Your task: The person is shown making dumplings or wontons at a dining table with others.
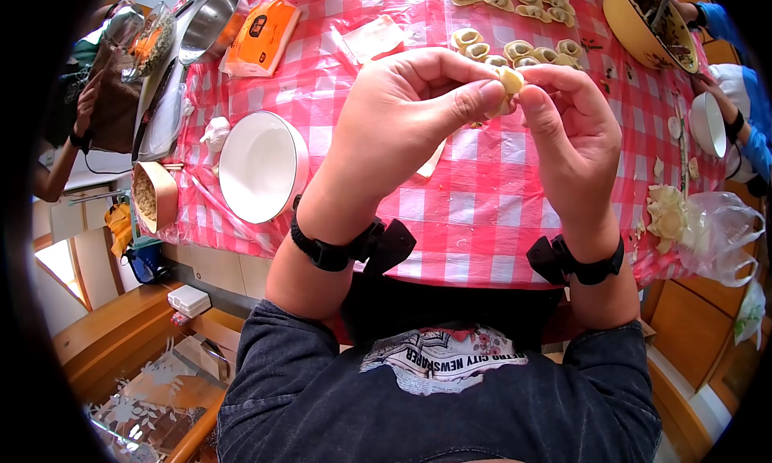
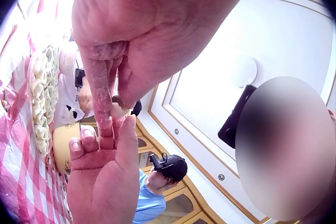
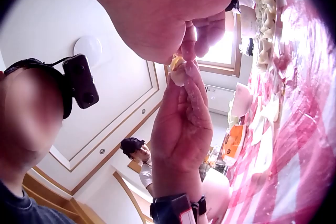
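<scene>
A small folded dumpling (image 1: 510,80) is held up over the red-and-white checked tablecloth (image 1: 462,214), between my two hands. My left hand (image 1: 406,101) pinches its one side between thumb and fingers. On the other side, my right hand (image 1: 572,133) pinches it with thumb and forefinger, the other fingers bent. The left wrist view shows the pale dough (image 2: 119,110) where the fingertips of both hands meet, flour whitening the left fingers. A bit of yellowish colour shows on the dumpling (image 3: 178,73) in the right wrist view. Beyond the hands lie rows of folded dumplings (image 1: 519,51).
A white bowl (image 1: 259,167) stands to the left, near a garlic bulb (image 1: 215,133), an orange packet (image 1: 261,38) and a metal bowl (image 1: 211,22). At right are a yellow basin (image 1: 621,24), dough wrappers (image 1: 666,215) and a plastic bag (image 1: 716,242). Other people stand at both sides.
</scene>
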The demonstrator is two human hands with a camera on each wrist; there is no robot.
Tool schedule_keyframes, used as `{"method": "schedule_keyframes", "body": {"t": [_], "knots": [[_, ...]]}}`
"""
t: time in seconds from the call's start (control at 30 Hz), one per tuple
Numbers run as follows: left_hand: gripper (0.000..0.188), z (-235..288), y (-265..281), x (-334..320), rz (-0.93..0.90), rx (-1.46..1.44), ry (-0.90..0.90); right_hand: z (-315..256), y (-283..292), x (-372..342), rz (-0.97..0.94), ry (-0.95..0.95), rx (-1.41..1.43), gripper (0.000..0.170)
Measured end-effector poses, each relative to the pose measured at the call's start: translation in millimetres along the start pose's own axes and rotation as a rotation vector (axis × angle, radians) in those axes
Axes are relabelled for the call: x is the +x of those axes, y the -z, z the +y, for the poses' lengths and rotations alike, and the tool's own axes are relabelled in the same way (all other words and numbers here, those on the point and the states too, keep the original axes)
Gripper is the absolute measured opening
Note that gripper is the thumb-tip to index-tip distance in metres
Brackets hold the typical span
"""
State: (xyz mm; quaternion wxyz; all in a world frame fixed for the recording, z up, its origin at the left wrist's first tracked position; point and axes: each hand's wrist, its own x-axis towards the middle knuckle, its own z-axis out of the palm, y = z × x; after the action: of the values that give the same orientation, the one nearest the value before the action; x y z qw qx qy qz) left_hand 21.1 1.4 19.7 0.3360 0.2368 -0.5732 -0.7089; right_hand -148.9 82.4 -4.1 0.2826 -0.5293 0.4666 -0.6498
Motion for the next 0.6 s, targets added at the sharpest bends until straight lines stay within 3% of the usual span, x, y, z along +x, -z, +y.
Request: {"method": "schedule_keyframes", "body": {"t": [0.6], "knots": [[0.020,-0.6,1.1,-0.1,-0.014,-0.030,0.010,-2.7,0.0,-0.4,-0.006,-0.030,0.027,0.021]]}}
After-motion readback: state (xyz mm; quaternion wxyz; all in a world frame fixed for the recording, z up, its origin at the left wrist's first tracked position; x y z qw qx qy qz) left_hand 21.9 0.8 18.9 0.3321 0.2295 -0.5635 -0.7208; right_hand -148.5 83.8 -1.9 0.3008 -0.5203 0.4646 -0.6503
